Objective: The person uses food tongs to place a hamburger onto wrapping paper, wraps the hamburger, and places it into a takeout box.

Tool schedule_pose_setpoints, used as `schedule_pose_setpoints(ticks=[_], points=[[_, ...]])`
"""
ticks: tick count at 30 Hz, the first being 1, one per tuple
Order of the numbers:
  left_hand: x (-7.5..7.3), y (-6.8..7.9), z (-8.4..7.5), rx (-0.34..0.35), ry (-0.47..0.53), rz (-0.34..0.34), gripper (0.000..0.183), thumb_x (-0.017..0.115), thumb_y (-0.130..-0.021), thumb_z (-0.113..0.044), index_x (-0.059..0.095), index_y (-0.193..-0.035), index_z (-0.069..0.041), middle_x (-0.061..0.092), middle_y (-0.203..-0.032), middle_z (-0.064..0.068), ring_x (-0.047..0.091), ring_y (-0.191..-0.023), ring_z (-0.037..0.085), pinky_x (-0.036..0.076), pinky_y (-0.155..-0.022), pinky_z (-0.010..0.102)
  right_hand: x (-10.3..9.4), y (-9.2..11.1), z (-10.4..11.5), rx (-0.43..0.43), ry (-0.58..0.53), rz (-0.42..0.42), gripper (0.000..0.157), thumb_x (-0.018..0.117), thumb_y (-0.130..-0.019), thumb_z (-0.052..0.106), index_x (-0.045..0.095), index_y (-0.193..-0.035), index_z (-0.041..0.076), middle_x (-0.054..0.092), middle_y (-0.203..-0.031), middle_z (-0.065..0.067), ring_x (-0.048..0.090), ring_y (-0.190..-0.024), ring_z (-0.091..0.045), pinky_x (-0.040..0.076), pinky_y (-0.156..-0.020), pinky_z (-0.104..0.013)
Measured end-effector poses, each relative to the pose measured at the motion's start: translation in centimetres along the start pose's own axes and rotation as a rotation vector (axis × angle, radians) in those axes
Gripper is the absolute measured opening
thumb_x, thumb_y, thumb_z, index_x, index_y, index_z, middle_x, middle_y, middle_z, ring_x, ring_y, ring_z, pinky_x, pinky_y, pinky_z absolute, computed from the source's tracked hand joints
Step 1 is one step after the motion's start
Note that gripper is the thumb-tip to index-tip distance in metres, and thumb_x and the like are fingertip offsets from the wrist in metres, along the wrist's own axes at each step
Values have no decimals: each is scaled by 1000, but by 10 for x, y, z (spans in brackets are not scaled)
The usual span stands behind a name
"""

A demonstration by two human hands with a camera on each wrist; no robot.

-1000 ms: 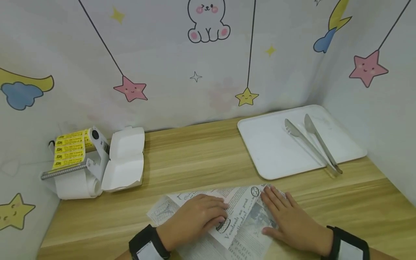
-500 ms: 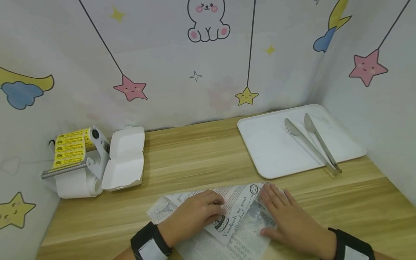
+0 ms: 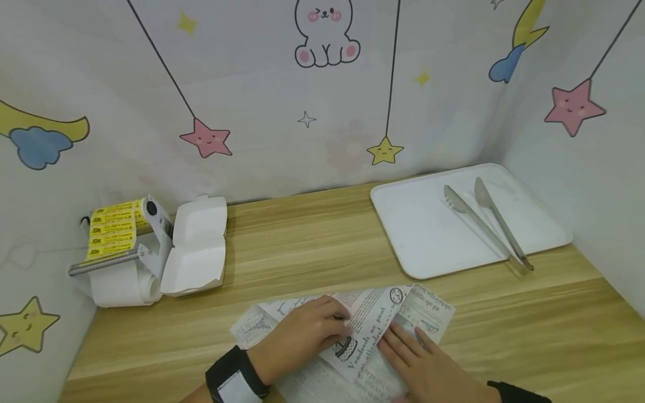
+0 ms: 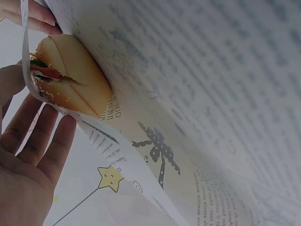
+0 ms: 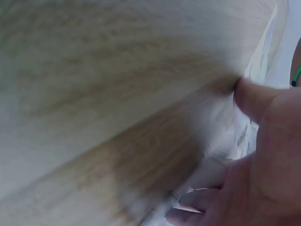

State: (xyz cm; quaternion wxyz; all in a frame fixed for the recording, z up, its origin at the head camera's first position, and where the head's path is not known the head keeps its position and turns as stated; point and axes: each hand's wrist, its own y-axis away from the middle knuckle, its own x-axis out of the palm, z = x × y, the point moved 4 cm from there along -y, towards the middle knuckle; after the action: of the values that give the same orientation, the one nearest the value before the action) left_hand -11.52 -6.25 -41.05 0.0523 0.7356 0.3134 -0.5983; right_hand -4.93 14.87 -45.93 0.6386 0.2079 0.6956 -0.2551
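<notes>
A sheet of printed newspaper-style wrapping paper (image 3: pixel 428 310) lies partly folded at the table's front. Inside its fold, the left wrist view shows a sesame-topped sandwich (image 4: pixel 77 77) with red and green filling; from the head it is hidden. My left hand (image 3: pixel 304 333) curves over the folded paper and holds it around the sandwich, fingertips (image 4: pixel 66 125) against the outside of the paper. Flat on the sheet's right part, my right hand (image 3: pixel 428 366) presses with straight fingers close beside the folded flap's edge. In the right wrist view its thumb (image 5: pixel 256 99) touches down near the paper.
At the back right a white tray (image 3: pixel 418 235) bears metal tongs (image 3: pixel 496 224). An opened white takeaway box (image 3: pixel 196 246) stands at the left, beside a dispenser with a roll of yellow labels (image 3: pixel 113 229). A patterned wall sheet rises behind the table.
My right hand has slid left and toward me from the paper's far right corner, uncovering that corner. My left hand stays over the fold, its fingers curled slightly more.
</notes>
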Motion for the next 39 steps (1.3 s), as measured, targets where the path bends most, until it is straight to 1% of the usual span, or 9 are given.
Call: schedule_pose_setpoints(ticks=[3,6,10,13,22,25,30,35,39], points=[[0,0,0,1,-3,9,11,68,-85,-21,75,-94,-20,63,-108,-9,53,-106,4,44,-92,19,-9,-6,-2,37,-109,35,72,32,-95,61,57,-130,4,55,-136,-13,47,-126,-31,44,-92,-50],[0,-1,0,5,-13,13,11,68,-85,-21,75,-94,-20,63,-107,-9,53,-106,5,43,-94,19,-24,-12,-6,61,-190,-50,57,44,-92,59,67,-113,12,62,-120,-3,56,-110,-22,49,-85,-43],[-1,-1,0,9,-19,6,10,70,-84,-20,76,-92,-20,63,-105,-9,53,-105,5,43,-94,19,-41,-16,-10,73,-224,-198,37,57,-86,55,72,-95,22,55,-99,9,52,-84,-5,49,-68,-23],[-2,-2,0,18,-37,-5,10,71,-82,-20,76,-91,-21,64,-105,-9,52,-105,7,42,-95,21,-47,-17,-11,78,-272,-195,32,58,-87,50,71,-93,22,51,-94,12,46,-71,3,43,-57,-13],[0,-1,2,-7,-2,28,11,70,-84,-20,76,-93,-20,62,-109,-8,51,-100,6,43,-90,17,-48,-11,-15,87,-549,-106,42,57,-88,49,65,-115,17,65,-104,12,59,-89,-1,53,-71,-23],[-1,-1,3,-19,21,35,11,69,-85,-20,76,-94,-20,62,-109,-9,51,-100,5,43,-89,16,-50,-9,-16,56,-506,-149,38,61,-87,48,65,-113,21,63,-104,14,57,-91,-2,52,-73,-24],[-2,-1,4,-32,76,29,11,70,-84,-20,75,-93,-20,63,-107,-9,51,-100,4,43,-88,15,-58,-15,-19,12,-376,-340,6,65,-87,35,66,-87,30,56,-84,24,49,-80,3,43,-68,-13],[-3,-1,8,-80,201,53,19,68,-85,-19,73,-103,-20,64,-109,-12,52,-104,3,44,-90,15,-62,-23,-28,111,-347,-416,11,65,-86,37,63,-76,33,52,-80,26,46,-76,3,41,-64,-14],[-6,3,13,-182,385,90,27,54,-94,-27,65,-119,-22,62,-114,-12,53,-109,4,45,-94,23,-61,-27,-35,249,-344,-417,17,64,-88,37,61,-71,34,51,-77,27,44,-74,3,41,-59,-17]])
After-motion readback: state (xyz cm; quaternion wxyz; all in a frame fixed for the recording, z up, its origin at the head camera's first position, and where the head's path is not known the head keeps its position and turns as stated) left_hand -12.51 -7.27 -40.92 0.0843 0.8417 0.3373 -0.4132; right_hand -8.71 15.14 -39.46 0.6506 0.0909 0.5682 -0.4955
